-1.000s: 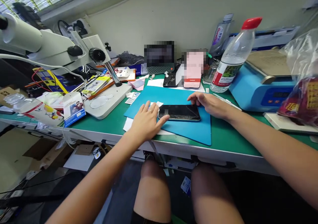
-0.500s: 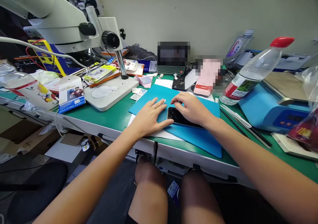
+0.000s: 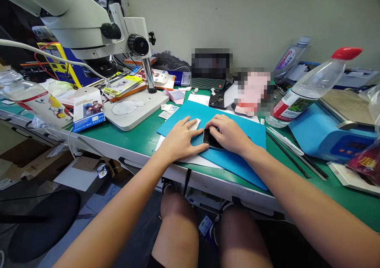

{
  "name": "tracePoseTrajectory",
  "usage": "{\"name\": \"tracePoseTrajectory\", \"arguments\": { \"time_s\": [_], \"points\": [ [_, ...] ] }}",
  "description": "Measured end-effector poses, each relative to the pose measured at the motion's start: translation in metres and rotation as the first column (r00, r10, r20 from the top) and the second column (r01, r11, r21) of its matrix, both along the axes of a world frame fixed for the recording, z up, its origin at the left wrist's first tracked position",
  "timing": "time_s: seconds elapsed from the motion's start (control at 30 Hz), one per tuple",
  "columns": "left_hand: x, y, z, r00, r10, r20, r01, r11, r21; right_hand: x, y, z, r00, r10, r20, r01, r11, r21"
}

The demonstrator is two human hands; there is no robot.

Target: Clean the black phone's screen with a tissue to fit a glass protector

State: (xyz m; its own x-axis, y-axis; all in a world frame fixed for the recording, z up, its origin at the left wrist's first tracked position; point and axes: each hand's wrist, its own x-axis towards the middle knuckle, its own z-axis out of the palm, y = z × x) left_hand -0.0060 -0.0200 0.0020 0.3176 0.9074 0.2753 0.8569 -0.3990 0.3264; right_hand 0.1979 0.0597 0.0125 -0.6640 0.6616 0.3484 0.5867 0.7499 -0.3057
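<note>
Along the foot of a pale wall runs a green-topped workbench (image 3: 127, 139), the biggest thing in view. On its left side stands a white microscope (image 3: 80, 30), its pole rising from a flat base. A blue device (image 3: 314, 129) with a tan top plate sits at the right, and just beside it leans a clear bottle (image 3: 308, 90) with a red cap. Between the microscope and the device, a bright blue mat (image 3: 190, 111) lies askew, with white paper showing from under its near left edge.

Two bare hands work over the mat. The left hand (image 3: 181, 139) is laid out with its fingers apart, forefinger and thumb tips at the left end of a black phone (image 3: 211, 139). The right hand (image 3: 228, 133) arches over that phone with bent fingers and covers much of it (whether the fingertips are pinching anything, I cannot tell). The phone itself lies flat on the mat, glossy face up, between the hands.

Slim tools (image 3: 289, 153) rest to the right of the mat. Smaller yet are a white scrap (image 3: 195, 124) by the left fingertips and the ring (image 3: 187, 126) on that hand.
</note>
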Motion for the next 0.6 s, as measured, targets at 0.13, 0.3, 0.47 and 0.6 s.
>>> {"name": "tracePoseTrajectory", "arguments": {
  "time_s": [0.13, 0.3, 0.47, 0.6],
  "points": [
    [-0.0001, 0.0002, 0.0013, 1.0, -0.005, -0.008, 0.005, 1.0, 0.003, -0.0003, 0.0012, -0.0013, 1.0, 0.0, -0.007, 0.0, 1.0, -0.008],
    [0.001, -0.0007, 0.0022, 1.0, -0.005, -0.023, 0.005, 1.0, 0.002, -0.0005, 0.003, -0.0029, 1.0, 0.005, -0.017, -0.005, 0.999, -0.035],
    [0.0017, -0.0016, 0.0013, 0.999, -0.004, -0.038, 0.004, 1.0, -0.001, -0.0013, 0.0063, -0.0069, 1.0, 0.018, -0.022, -0.019, 0.998, -0.063],
    [0.0022, -0.0015, 0.0015, 0.999, -0.005, -0.051, 0.004, 1.0, -0.007, -0.0018, 0.0075, -0.0089, 1.0, 0.021, -0.019, -0.023, 0.996, -0.082]
  ]
}}
